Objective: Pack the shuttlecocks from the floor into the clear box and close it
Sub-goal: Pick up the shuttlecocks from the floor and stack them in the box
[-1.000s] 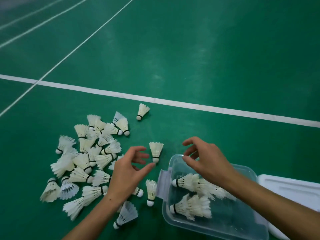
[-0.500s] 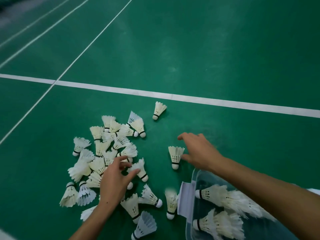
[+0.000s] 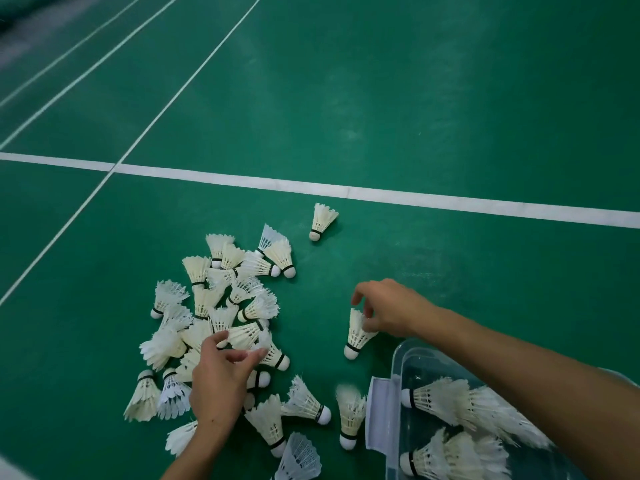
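Note:
A pile of several white feather shuttlecocks (image 3: 214, 306) lies on the green court floor at lower left. My left hand (image 3: 221, 379) rests over the pile, its fingertips pinching the feathers of one shuttlecock (image 3: 242, 336). My right hand (image 3: 391, 308) grips the feather skirt of a single shuttlecock (image 3: 356, 336) that stands cork-down just left of the clear box (image 3: 394, 386). The box is open at lower right and holds stacked shuttlecocks (image 3: 460, 410). One shuttlecock (image 3: 322, 220) lies alone farther away.
White court lines (image 3: 381, 194) cross the green floor beyond the pile. A white latch flap (image 3: 377, 414) hangs on the box's left end. Loose shuttlecocks (image 3: 349, 420) lie between the pile and the box.
My right hand left the box, reached out to the lone standing shuttlecock and closed on its feathers. My left hand dropped onto the pile and pinched a shuttlecock. The view shifted left.

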